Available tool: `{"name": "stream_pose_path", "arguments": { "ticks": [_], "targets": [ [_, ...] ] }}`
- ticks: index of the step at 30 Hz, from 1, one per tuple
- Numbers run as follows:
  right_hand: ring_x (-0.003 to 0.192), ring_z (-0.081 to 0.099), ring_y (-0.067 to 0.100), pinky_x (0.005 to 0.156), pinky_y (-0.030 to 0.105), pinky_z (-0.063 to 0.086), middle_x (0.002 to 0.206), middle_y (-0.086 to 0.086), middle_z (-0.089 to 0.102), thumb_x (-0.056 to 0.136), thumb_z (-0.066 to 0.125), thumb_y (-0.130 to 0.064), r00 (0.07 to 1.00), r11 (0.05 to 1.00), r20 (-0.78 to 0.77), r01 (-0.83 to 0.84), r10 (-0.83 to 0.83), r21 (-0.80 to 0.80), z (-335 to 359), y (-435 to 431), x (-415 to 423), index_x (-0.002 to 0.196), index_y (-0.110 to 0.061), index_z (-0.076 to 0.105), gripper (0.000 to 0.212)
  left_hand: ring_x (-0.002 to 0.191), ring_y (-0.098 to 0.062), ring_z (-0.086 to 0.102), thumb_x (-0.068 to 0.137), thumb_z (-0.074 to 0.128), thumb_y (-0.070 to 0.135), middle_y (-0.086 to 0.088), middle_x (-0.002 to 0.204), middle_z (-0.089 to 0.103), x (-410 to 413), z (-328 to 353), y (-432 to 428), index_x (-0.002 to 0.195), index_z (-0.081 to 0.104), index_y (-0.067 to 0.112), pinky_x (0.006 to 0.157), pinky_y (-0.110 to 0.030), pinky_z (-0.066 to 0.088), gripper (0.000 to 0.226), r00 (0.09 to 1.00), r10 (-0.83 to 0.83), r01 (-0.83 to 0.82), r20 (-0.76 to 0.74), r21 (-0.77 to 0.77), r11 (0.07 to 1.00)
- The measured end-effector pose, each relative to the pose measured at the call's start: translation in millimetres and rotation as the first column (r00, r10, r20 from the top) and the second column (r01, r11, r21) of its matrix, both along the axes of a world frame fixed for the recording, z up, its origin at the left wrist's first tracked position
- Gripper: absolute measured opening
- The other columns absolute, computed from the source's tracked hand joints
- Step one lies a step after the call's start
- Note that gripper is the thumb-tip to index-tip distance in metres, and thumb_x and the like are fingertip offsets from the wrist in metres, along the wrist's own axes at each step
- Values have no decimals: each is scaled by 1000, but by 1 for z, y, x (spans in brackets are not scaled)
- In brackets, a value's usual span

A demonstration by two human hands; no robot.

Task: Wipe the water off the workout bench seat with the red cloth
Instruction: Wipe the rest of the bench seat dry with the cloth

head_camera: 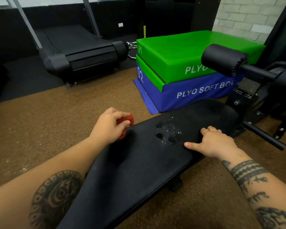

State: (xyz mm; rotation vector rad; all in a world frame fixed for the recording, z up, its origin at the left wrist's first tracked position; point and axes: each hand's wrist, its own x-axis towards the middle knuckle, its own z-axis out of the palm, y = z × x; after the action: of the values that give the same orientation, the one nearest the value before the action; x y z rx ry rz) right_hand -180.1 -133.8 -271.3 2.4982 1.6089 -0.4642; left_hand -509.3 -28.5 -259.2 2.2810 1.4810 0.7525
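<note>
- Black padded bench seat (139,171), lower centre, bears water droplets (168,133).
- Left hand (111,126) grips bunched red cloth (126,123) at its left edge; right hand (216,142) rests splayed on it.
- Brown speckled floor (56,121); black treadmill (79,52) upper left.

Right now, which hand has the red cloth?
The left hand grips the red cloth by the bench seat; the right hand rests on the seat, holding nothing.

Even, fairly bright overhead light makes the water drops (169,133) glint white on the matte black bench seat (139,171), while the treadmill (82,52) behind sinks into near-featureless dark. A soft shadow lies on the seat beside the left hand (109,127), whose red cloth (127,120) looks slightly blurred. Wide-angle distortion bends the frame edges and swells both forearms (40,184).
</note>
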Motion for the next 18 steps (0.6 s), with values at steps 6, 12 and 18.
{"name": "stream_pose_path", "arguments": {
  "ticks": [6,12,18],
  "targets": [
    [150,21,32,114,57,32,164,4,22,65,44,-94,999,999,-32,36,-34,41,-2,-7,0,154,-21,29,116,105,-16,56,86,72,35,10,103,55,-26,-41,-26,117,71,38,95,-36,36,31,993,29,-31,-113,-20,999],
    [152,17,29,118,58,22,166,2,17,75,45,-88,998,998,-53,33,-31,46,0,-9,3,156,-24,24,105,106,-35,56,96,55,33,-4,107,47,6,-18,-13,117,64,32,95,-47,38,22,888,388,-418,-247,-79,905],
    [145,35,25,119,61,14,158,-2,37,95,48,-57,972,964,-229,111,-55,242,12,-11,6,149,-25,41,63,96,-21,67,87,65,29,3,95,72,64,3,-18,93,72,27,81,-26,48,10,916,371,-336,154,-210,918]
  ]
}}
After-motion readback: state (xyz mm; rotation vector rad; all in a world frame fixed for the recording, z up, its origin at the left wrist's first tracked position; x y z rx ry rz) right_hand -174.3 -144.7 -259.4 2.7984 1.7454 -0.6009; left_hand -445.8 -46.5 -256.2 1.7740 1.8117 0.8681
